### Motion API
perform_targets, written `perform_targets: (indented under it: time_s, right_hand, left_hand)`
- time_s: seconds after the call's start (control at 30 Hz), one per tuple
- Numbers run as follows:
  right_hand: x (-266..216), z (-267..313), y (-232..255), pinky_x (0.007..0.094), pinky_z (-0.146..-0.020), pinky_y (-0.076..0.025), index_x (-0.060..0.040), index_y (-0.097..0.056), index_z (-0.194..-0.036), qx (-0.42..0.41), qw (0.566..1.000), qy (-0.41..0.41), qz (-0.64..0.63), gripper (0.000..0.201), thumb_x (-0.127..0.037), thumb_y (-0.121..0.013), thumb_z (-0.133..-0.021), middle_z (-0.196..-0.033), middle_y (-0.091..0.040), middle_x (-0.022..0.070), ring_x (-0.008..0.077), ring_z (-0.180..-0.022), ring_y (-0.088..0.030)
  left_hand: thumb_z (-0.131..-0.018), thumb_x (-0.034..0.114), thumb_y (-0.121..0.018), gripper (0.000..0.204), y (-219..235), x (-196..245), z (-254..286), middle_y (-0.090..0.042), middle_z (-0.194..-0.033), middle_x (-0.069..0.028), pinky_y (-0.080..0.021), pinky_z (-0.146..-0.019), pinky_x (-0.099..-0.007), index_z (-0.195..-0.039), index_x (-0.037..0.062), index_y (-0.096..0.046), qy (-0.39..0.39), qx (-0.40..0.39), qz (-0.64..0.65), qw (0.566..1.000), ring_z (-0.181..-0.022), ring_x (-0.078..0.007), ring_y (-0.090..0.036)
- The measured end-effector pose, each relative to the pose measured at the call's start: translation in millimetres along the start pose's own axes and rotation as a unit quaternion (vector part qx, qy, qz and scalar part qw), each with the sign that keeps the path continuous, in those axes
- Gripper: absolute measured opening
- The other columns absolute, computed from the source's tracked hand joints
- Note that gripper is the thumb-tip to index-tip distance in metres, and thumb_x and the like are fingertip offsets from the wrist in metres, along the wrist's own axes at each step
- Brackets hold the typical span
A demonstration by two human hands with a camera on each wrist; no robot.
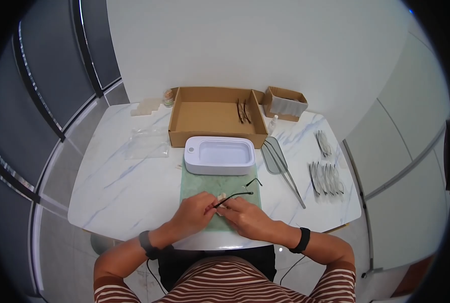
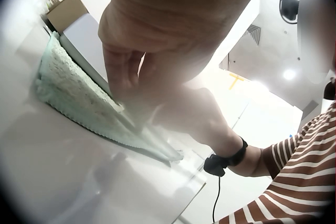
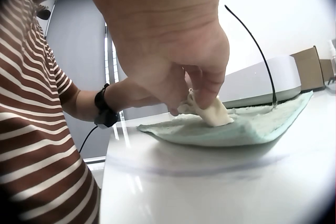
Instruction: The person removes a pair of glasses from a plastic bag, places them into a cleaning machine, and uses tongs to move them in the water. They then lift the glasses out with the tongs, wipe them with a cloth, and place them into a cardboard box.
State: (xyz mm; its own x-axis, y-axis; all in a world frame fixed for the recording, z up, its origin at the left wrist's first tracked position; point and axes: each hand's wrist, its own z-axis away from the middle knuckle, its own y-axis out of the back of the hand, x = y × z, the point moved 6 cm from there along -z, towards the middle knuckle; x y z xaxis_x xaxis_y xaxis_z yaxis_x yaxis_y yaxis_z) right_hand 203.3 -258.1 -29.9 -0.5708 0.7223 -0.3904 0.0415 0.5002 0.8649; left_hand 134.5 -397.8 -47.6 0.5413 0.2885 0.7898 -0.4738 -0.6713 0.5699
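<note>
Both hands meet over a pale green towel [image 1: 197,184]. The left hand [image 1: 197,209] pinches a pair of glasses, whose dark temple [image 1: 235,194] points to the right; a second temple tip rises beyond it. Fingers of the right hand [image 1: 245,217] pinch a cream cloth [image 3: 212,112] around part of the glasses. In the right wrist view one thin black temple [image 3: 257,45] stands up above the towel [image 3: 247,132]. The lenses are mostly hidden by the fingers and cloth.
Behind the towel stands a white cleaner tub [image 1: 220,168], then a cardboard box [image 1: 205,135] holding dark temples. Tweezers [image 1: 290,184] lie over a grey-green tray [image 1: 271,160]. Bagged glasses [image 1: 326,179] are at the right, a small box [image 1: 285,103] behind, a clear bag [image 1: 149,144] at the left.
</note>
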Motion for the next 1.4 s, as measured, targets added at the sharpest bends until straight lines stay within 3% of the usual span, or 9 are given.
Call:
perform_targets:
  time_s: [0.27,0.37,0.4,0.57,0.77,0.97,1.17,1.23,1.4]
  right_hand:
    - [-2,6,8,0.0388,-0.081,-0.053,-0.0023,-0.071,-0.114,0.002,0.999,0.024,-0.03,0.031,-0.002,-0.069,-0.083,-0.11,-0.064,0.0144,0.0331,-0.094,-0.061]
    - [9,17,39,0.0365,-0.076,-0.058,-0.0043,-0.076,-0.095,0.082,0.995,-0.048,-0.031,0.016,-0.005,-0.079,-0.08,-0.095,-0.071,0.011,0.0281,-0.085,-0.07]
    - [14,25,43,0.0365,-0.076,-0.058,-0.0043,-0.076,-0.095,0.081,0.995,-0.048,-0.033,0.016,-0.005,-0.079,-0.08,-0.095,-0.071,0.011,0.0281,-0.085,-0.07]
    - [56,56,66,0.0338,-0.065,-0.055,-0.0033,-0.072,-0.104,0.079,0.954,-0.279,-0.074,0.025,-0.01,-0.079,-0.081,-0.082,-0.069,0.0102,0.027,-0.067,-0.066]
    - [49,48,71,0.039,-0.072,-0.055,-0.003,-0.059,-0.134,0.051,0.973,-0.225,-0.018,0.055,-0.01,-0.076,-0.082,-0.085,-0.069,0.0148,0.0304,-0.076,-0.067]
    - [46,31,45,0.0428,-0.075,-0.055,-0.0017,-0.048,-0.146,-0.035,0.986,-0.158,0.03,0.067,-0.009,-0.068,-0.082,-0.087,-0.069,0.0171,0.0341,-0.083,-0.068]
    - [47,19,14,0.0448,-0.069,-0.055,-0.007,-0.049,-0.147,-0.125,0.978,-0.146,0.078,0.072,-0.01,-0.067,-0.078,-0.084,-0.069,0.0162,0.0364,-0.076,-0.067]
    - [47,17,11,0.0452,-0.068,-0.055,-0.0074,-0.049,-0.146,-0.125,0.979,-0.141,0.077,0.071,-0.01,-0.067,-0.077,-0.084,-0.069,0.0164,0.0368,-0.076,-0.067]
    - [43,16,16,0.0446,-0.068,-0.055,-0.0073,-0.054,-0.139,-0.097,0.984,-0.132,0.068,0.062,-0.011,-0.067,-0.078,-0.083,-0.069,0.0156,0.0354,-0.078,-0.068]
  left_hand:
    - [-0.087,0.002,-0.069,0.009,3,1,2,-0.062,-0.085,-0.0135,-0.052,-0.066,-0.0351,-0.095,-0.0001,-0.064,-0.015,0.0,-0.036,0.999,-0.073,-0.0283,-0.065]
    - [-0.087,0.002,-0.067,0.008,11,1,2,-0.062,-0.086,-0.0144,-0.052,-0.066,-0.0369,-0.094,0.0,-0.065,-0.035,0.049,-0.052,0.997,-0.074,-0.0316,-0.065]
    - [-0.087,0.002,-0.066,0.009,12,0,1,-0.063,-0.086,-0.0145,-0.052,-0.067,-0.0378,-0.095,0.0002,-0.065,-0.05,0.053,-0.066,0.995,-0.074,-0.0329,-0.065]
    - [-0.086,0.002,-0.066,0.014,13,-7,-2,-0.063,-0.088,-0.0138,-0.054,-0.069,-0.0404,-0.1,0.0015,-0.068,-0.091,0.055,-0.123,0.987,-0.076,-0.0352,-0.065]
    - [-0.087,0.003,-0.062,0.027,-1,-10,-7,-0.058,-0.085,-0.0119,-0.052,-0.064,-0.0412,-0.112,0.0052,-0.071,-0.109,0.007,-0.254,0.961,-0.077,-0.0314,-0.061]
    - [-0.084,0.003,-0.06,0.033,-6,-10,-9,-0.053,-0.083,-0.0105,-0.051,-0.063,-0.0409,-0.114,0.0072,-0.072,-0.117,-0.004,-0.299,0.947,-0.076,-0.029,-0.058]
    - [-0.088,0.002,-0.059,0.026,0,-18,-13,-0.06,-0.089,-0.0122,-0.053,-0.068,-0.0421,-0.109,0.0054,-0.074,-0.062,-0.034,-0.26,0.963,-0.082,-0.0318,-0.062]
    - [-0.089,0.004,-0.06,0.022,13,-29,-17,-0.063,-0.093,-0.0125,-0.054,-0.071,-0.0418,-0.106,0.0041,-0.074,-0.017,-0.005,-0.208,0.978,-0.085,-0.033,-0.065]
    - [-0.088,0.01,-0.067,0.017,22,-2,-26,-0.064,-0.092,-0.0126,-0.054,-0.074,-0.0418,-0.103,0.0043,-0.073,-0.036,0.026,-0.185,0.982,-0.084,-0.0335,-0.066]
